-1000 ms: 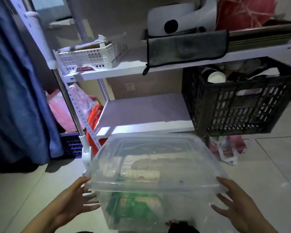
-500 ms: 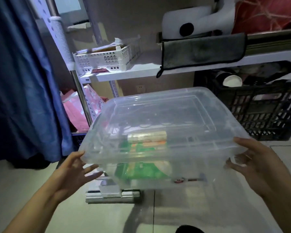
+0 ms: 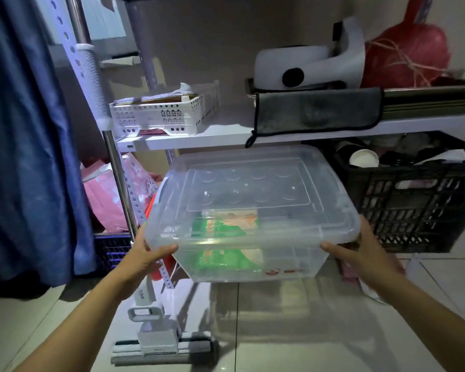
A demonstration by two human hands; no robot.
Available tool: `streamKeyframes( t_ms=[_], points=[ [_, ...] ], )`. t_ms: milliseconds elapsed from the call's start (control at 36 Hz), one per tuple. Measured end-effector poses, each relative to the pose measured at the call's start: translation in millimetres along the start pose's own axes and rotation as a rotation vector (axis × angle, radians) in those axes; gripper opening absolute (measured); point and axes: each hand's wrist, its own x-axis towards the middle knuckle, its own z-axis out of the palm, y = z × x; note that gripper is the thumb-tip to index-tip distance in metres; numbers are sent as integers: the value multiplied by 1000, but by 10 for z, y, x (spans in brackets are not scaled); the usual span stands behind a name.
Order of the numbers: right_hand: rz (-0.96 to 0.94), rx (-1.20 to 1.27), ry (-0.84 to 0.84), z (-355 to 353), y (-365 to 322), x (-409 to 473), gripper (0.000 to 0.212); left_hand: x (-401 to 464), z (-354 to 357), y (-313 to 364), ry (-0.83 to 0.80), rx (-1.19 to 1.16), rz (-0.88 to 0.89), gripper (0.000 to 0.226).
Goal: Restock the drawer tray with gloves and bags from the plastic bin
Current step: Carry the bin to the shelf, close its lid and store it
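Item: my left hand clasps the lidded clear plastic bin at its left rim; green packets inside; held in the air before the shelf rack; my right hand grips the right rim. Risk: the smooth rim may slip, or the bin may knock the black crate.

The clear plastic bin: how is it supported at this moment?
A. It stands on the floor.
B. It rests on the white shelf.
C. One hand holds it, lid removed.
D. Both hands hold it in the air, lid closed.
D: the left hand and right hand grip opposite ends of the plastic bin, which hangs above the tiled floor with its lid on.
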Motion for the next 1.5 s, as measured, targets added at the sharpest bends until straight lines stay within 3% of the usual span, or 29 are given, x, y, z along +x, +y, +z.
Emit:
streamKeyframes(
  t_ms=[83, 167, 222, 306, 500, 611, 750, 833, 917, 1000, 1083, 1139, 1194, 1278, 1500],
  points=[
    [-139, -521, 241, 79, 135, -44, 101, -81, 99, -71, 238, 127, 224, 87],
    [-487, -939, 454, 287, 94, -51, 59, -74, 228, -73, 527, 699, 550, 71],
    [-685, -1023, 455, 485, 47, 2, 51, -29, 411, -36, 508, 983, 723, 55],
    [-760, -1058, 434, 651, 79, 110, 66, 21, 735, -28, 407, 1243, 776, 49],
    [-836, -1141, 237, 572, 131, 416, 43, 425, 625, 193, 356, 1284, 787, 51],
    [-889, -1132, 253, 518, -216, 790, 41, 749, 566, 494, 362, 1271, 776, 43],
    [-703, -1151, 334, 681, -636, 1179, 49, 1153, 693, 838, 499, 1239, 601, 46],
    [-498, -1196, 276, 859, -699, 1299, 52, 1304, 852, 821, 553, 1152, 385, 47],
    [-327, -1308, 146, 968, -466, 1320, 66, 1411, 946, 589, 480, 1136, 274, 57],
    [-216, -1378, -22, 921, -182, 1318, 88, 1471, 881, 350, 358, 1174, 347, 66],
    [-100, -1365, -134, 814, -6, 1324, 88, 1572, 663, 282, 231, 1184, 414, 76],
    [-92, -1336, -48, 817, 65, 1297, 87, 1643, 539, 265, 208, 1329, 414, 81],
    [-204, -1292, 65, 879, 65, 1282, 86, 1719, 474, 293, 203, 1366, 415, 85],
    [-349, -1309, 40, 997, -52, 1377, 83, 1807, 423, 345, 181, 1399, 422, 88],
    [-131, -1287, -21, 1091, -449, 1960, 84, 1940, 403, 337, 266, 1333, 400, 90]
  ],
)
